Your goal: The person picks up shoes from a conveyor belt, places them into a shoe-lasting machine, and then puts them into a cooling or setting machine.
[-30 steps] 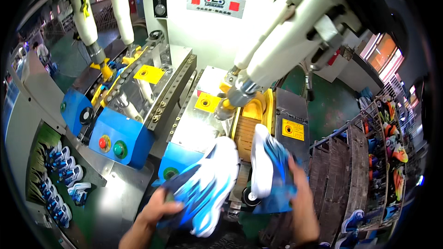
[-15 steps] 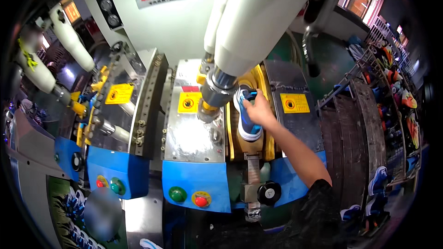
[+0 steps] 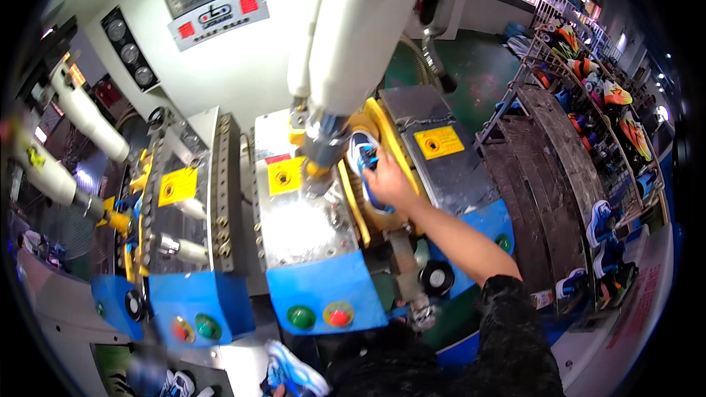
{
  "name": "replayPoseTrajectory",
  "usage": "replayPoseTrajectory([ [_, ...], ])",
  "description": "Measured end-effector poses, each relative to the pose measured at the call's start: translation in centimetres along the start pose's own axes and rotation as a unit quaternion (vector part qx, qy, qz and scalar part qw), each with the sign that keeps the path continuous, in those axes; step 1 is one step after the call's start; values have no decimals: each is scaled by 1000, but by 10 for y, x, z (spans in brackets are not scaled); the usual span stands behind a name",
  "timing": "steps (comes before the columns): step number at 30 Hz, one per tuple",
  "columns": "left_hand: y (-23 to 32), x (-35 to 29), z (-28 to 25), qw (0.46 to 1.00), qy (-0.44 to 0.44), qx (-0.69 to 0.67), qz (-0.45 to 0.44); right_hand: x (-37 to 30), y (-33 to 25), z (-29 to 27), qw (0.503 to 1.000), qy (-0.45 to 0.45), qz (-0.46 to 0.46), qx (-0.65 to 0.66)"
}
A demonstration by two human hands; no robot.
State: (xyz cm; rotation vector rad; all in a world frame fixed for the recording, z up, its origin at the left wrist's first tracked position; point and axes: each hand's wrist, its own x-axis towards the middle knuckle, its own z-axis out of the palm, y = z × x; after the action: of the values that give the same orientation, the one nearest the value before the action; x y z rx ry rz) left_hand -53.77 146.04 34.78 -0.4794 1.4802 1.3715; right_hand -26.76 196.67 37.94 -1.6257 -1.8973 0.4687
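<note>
My right hand [image 3: 390, 182] is closed around the upper of a blue and white sneaker [image 3: 360, 148]. That sneaker sits between the yellow side pads [image 3: 393, 136] of a pressing machine, beside a thick metal press cylinder [image 3: 323, 140]. At the lower edge, a second blue and white sneaker [image 3: 296, 369] is tilted on its side. Just a bit of my left hand [image 3: 279, 391] shows below it, gripping it; most of that hand is out of the picture.
Green [image 3: 301, 316] and red buttons [image 3: 338, 315] are on the machine's blue front, left of a black knob [image 3: 437, 278]. Another press station [image 3: 187, 213] stands at left. On the right are wooden boards [image 3: 544, 198] and a rack of shoes [image 3: 621, 114]. Several sneakers lie at lower left.
The view has shifted, so the machine appears tilted. The second sneaker has come further into view at the bottom, with left-hand fingers on it. My right hand stays on the sneaker in the machine.
</note>
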Motion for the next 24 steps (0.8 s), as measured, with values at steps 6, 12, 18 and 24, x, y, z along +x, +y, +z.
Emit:
replayPoseTrajectory([
  [6, 7, 5, 1, 998, -22, 22, -57, -126, -110, -18, 986, -52, -152, 39],
  [12, -7, 8, -27, 997, -30, 38, 64, -200, -192, 106, 874, -155, -443, -129],
  [18, -21, -47, -60, 949, -113, -221, 195, -309, -228, 88, 844, -200, -393, 305],
  [24, -47, -23, -161, 905, 268, 48, 326, -477, -237, 85, 726, -520, -209, 399],
])
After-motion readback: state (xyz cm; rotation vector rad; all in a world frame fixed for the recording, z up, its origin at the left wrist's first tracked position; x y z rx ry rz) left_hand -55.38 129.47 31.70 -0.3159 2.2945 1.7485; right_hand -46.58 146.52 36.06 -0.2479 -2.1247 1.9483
